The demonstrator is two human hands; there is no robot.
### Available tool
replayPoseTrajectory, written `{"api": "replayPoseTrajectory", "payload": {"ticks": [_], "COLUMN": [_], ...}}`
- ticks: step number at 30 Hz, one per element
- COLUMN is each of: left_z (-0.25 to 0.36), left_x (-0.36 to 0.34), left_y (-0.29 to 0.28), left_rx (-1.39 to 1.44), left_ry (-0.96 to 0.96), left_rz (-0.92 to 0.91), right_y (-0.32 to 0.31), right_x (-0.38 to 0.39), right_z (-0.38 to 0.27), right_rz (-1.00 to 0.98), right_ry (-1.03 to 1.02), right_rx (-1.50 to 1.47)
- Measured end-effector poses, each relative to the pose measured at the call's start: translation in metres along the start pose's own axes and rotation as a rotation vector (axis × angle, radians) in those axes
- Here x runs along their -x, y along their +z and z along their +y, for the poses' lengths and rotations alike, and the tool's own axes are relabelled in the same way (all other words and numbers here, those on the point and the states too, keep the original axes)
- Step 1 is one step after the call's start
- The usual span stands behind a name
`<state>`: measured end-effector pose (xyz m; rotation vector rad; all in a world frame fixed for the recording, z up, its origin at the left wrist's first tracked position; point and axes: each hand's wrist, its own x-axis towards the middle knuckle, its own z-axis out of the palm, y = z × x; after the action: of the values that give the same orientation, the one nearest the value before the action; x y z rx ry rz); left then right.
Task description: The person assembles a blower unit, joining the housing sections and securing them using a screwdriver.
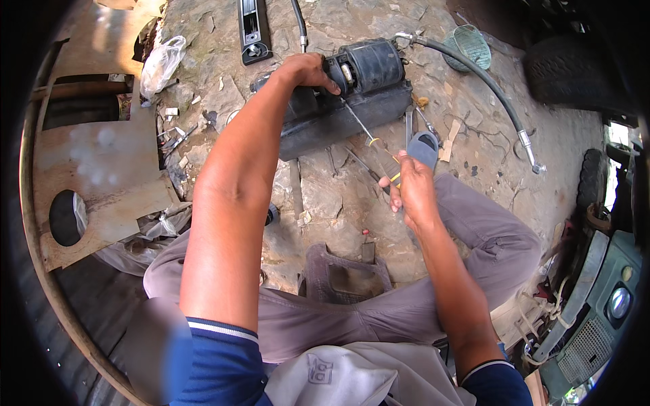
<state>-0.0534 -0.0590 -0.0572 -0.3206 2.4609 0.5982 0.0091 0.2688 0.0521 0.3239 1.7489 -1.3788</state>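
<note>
A black plastic housing (345,125) with a rounded drum (371,65) on top lies on the stone ground in front of me. My left hand (308,71) grips its upper left part, the thumb pressed near a gap beside the drum; most of the other fingers are hidden. In my right hand (414,189) is a screwdriver (359,120) with a clear, yellowish handle, its thin shaft slanting up left. The tip meets the housing just below my left thumb. Whether it sits in a screw is too small to tell.
Near my right hand lie a dark-handled screwdriver (365,162), a wrench (409,125) and a blue-grey sandal (424,147). A black hose (467,59) curves right past a green mesh basket (468,47). A long black part (253,30) lies behind; cut sheet metal (101,162) stands left.
</note>
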Motion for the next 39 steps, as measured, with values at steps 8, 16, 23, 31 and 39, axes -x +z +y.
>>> {"api": "replayPoseTrajectory", "payload": {"ticks": [8,16,23,31,39], "left_z": [0.009,0.005,0.012,0.009,0.007], "left_x": [0.006,0.006,0.009,0.01,0.01], "left_y": [-0.003,-0.003,-0.005,-0.005,-0.003], "left_rx": [0.001,-0.003,-0.008,-0.002,0.018], "left_ry": [0.027,-0.012,-0.007,-0.015,-0.039], "left_rz": [0.061,0.007,0.019,0.036,0.02], "right_y": [0.006,0.015,0.024,0.017,0.014], "right_x": [-0.007,0.006,0.014,0.004,0.011], "right_z": [0.032,0.012,0.022,0.024,0.002], "right_rz": [0.192,0.212,0.375,0.444,0.306], "right_ry": [-0.369,-0.192,-0.568,-0.512,-0.176], "right_rx": [0.321,0.524,0.683,0.635,0.623]}}
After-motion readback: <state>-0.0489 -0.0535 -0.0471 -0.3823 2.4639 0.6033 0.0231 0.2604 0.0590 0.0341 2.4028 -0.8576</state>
